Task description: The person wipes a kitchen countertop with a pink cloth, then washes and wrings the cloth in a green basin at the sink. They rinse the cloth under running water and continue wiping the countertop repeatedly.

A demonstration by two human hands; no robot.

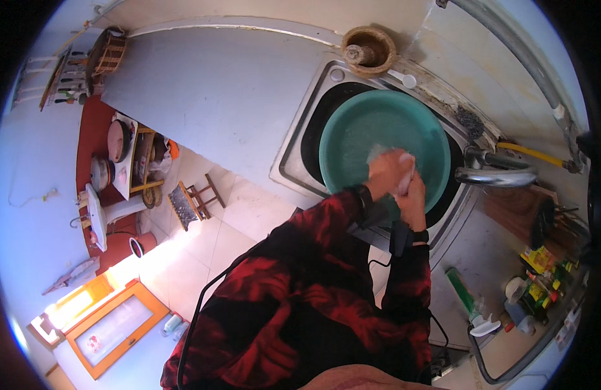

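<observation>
My left hand (389,170) is blurred over the right-of-centre part of a green plastic basin (328,146), with its fingers around a pale, whitish thing (406,179). My right hand (413,200) grips the lower end of that same thing, close against the left hand. What the thing is cannot be told. The basin rests in a stainless steel sink (290,161) and looks to hold water. A chrome faucet (495,175) stands at the sink's right side, its spout beside the basin's rim.
A stone mortar with a pestle (369,51), a white spoon (403,78) and a dark scouring pad (470,122) lie along the sink's back edge. At right are a wooden board (512,209), bottles (539,292) and a green packet (460,288). A small wooden stool (195,202) stands on the floor.
</observation>
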